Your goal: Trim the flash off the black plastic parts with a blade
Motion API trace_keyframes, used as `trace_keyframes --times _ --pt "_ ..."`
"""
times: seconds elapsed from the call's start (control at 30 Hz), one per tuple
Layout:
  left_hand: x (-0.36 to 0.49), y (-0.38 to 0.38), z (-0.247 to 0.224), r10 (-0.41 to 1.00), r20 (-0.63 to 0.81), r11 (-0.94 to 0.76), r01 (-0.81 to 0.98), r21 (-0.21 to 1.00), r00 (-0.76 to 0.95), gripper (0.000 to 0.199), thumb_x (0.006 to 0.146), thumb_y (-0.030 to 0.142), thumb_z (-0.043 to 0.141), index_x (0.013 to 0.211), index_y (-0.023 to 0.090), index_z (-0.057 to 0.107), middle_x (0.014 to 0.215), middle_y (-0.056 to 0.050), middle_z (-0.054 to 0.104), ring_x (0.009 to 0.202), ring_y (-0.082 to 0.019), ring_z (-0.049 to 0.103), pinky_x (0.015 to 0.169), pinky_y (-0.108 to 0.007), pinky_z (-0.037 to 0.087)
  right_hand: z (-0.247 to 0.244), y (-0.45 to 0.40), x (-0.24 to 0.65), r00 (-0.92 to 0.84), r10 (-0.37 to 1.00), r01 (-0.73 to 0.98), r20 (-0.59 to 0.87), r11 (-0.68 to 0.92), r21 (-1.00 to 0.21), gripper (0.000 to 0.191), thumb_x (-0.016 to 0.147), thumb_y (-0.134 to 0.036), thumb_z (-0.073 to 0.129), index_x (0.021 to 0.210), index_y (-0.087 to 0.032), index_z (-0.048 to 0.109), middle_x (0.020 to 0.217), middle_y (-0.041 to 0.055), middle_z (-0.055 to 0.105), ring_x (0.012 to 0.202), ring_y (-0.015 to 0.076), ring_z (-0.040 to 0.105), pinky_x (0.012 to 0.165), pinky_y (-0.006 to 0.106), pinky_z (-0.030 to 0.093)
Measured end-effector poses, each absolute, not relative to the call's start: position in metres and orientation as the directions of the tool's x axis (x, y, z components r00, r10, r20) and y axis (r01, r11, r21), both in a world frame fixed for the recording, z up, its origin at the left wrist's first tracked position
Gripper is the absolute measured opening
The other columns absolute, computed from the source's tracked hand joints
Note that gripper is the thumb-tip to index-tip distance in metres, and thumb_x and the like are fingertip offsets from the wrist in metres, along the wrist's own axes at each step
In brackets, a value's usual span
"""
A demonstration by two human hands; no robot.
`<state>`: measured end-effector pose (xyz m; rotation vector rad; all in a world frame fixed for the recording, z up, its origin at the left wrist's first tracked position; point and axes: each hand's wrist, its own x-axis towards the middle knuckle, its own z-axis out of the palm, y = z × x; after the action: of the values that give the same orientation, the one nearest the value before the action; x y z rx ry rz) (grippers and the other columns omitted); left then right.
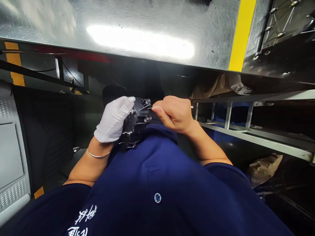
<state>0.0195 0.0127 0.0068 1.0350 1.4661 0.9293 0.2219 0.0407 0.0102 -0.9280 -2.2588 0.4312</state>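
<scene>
A dark part with metal fittings (136, 119) rests near my lap, close against the blue shirt. My left hand (115, 119), in a white glove, grips its left side with the fingers closed. On the other side, my bare right hand (172, 113) is closed around a thin tool. The tool's fine metal tip (149, 108) points left at the fittings, and its pale end (192, 107) sticks out behind the fist. Whether the tip touches the part is too small to tell.
A shiny metal table (137, 19) with a yellow stripe (242, 36) spans the top. At right stand a pale metal frame (258, 139) and a crumpled brown bag (265, 168). A grey panel (11, 154) is at far left; black equipment (287, 29) lies top right.
</scene>
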Motion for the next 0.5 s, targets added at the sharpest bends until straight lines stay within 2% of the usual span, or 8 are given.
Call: trace_keyframes --times 0.13,0.23,0.4,0.5 --pt "0.021 0.012 0.009 0.938 -0.339 0.345 0.128 0.930 -0.066 0.039 0.082 0.052 0.063 0.058 0.022 0.054 0.058 0.000 0.051 0.057 -0.014 0.046 0.053 -0.029 0.040 0.019 0.042 0.224 -0.619 0.745 0.453 0.248 0.597 -0.662 0.042 0.102 -0.033 0.042 0.071 -0.016 0.064 0.061 -0.0007 0.062 0.057 0.0075 0.054 0.057 0.022 0.036" --pt "0.022 0.010 0.010 0.931 -0.360 0.366 0.118 0.923 -0.069 0.039 0.081 0.050 0.064 0.057 0.022 0.051 0.058 0.001 0.050 0.056 -0.014 0.043 0.052 -0.029 0.038 0.028 0.045 0.228 -0.689 0.719 0.409 0.092 0.490 -0.770 0.044 0.102 -0.035 0.041 0.066 -0.015 0.059 0.058 -0.0028 0.055 0.053 0.0054 0.046 0.055 0.021 0.033" --pt "0.022 0.007 0.009 0.923 -0.383 0.386 0.082 0.919 -0.051 0.041 0.078 0.048 0.068 0.054 0.021 0.049 0.055 0.002 0.047 0.052 -0.012 0.040 0.049 -0.028 0.035 0.033 0.048 0.231 -0.741 0.672 0.318 -0.003 0.347 -0.882 0.048 0.101 -0.033 0.044 0.058 -0.015 0.049 0.054 -0.0058 0.041 0.050 0.0037 0.035 0.052 0.020 0.030" --pt "0.021 0.007 0.007 0.931 -0.361 0.363 0.034 0.931 -0.046 0.044 0.077 0.054 0.070 0.057 0.020 0.053 0.055 0.002 0.048 0.052 -0.011 0.043 0.049 -0.027 0.036 0.030 0.046 0.231 -0.763 0.647 0.163 0.009 0.205 -0.965 0.046 0.101 -0.035 0.046 0.060 -0.015 0.055 0.054 -0.0055 0.044 0.049 0.0035 0.039 0.051 0.018 0.033"
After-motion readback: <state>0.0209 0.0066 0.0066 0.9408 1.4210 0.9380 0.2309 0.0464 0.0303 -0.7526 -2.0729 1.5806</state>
